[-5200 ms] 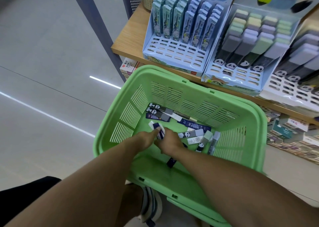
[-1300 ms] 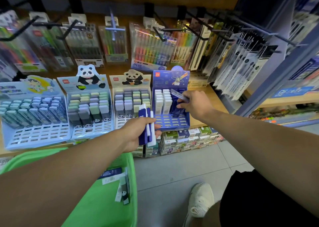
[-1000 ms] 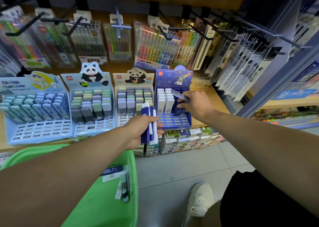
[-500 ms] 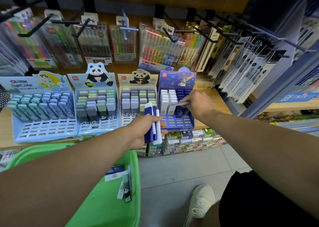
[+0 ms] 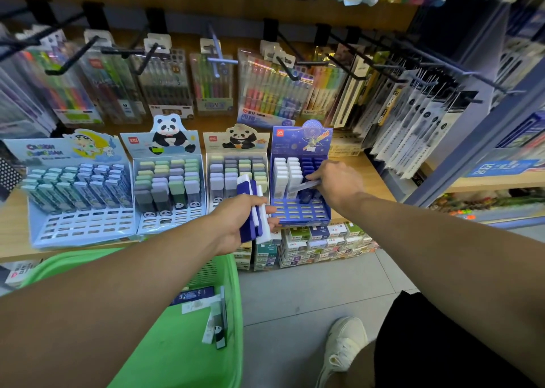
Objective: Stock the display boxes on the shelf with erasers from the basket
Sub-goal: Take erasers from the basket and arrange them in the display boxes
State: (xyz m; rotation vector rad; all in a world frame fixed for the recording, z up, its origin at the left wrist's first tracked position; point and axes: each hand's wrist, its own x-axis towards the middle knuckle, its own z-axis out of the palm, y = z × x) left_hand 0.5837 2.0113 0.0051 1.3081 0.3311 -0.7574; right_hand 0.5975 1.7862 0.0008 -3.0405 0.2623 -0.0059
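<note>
Four cardboard display boxes stand side by side on the wooden shelf (image 5: pixel 371 178). The rightmost, a dark blue display box (image 5: pixel 300 210) with a space-themed header card, holds upright white erasers in its left columns and dark blue ones to the right.

The right hand (image 5: pixel 334 182) reaches over this box. Its fingers (image 5: pixel 314 176) pinch one long, pale, sleeved eraser (image 5: pixel 303 186), which lies nearly level and juts leftward from the fingertips, its free end over the white column. The image is blurred here, so contact between that eraser and the stocked rows cannot be determined.

The left hand (image 5: pixel 240 221) is held in front of the shelf edge, just left of the blue box. Its fingers are clenched around a stack of long dark blue and white erasers (image 5: pixel 253 210); the stack stands roughly upright, protruding above and below the grip, with the thumb across its front.

Below the left forearm sits the green plastic basket (image 5: pixel 230 299). Several sleeved erasers (image 5: pixel 216 325), one with a panda print, lie loose inside near its right wall.
</note>
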